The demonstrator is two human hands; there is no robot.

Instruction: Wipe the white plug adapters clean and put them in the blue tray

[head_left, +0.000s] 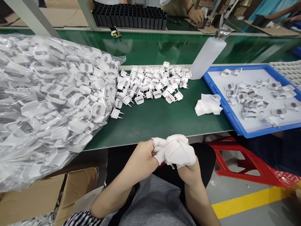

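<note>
My left hand (146,154) and my right hand (189,171) are together over my lap, just below the bench edge. White finger cots cover fingertips of the left hand. A white wiping cloth (180,154) is bunched in my right hand and hides most of its fingers. Between the hands is a white plug (173,166), held by my closed left fingers; little more than a metal pin shows under the cloth. Beyond them, many loose white two-pin plugs (148,82) lie heaped on the green bench (150,121).
A large clear bag of white plugs (54,97) fills the left. A white dispenser bottle (208,56), a crumpled white cloth (208,104) and a blue tray (225,110) holding plugs are at right. A red stool (244,163) stands below. Co-workers' hands (197,16) are across the bench.
</note>
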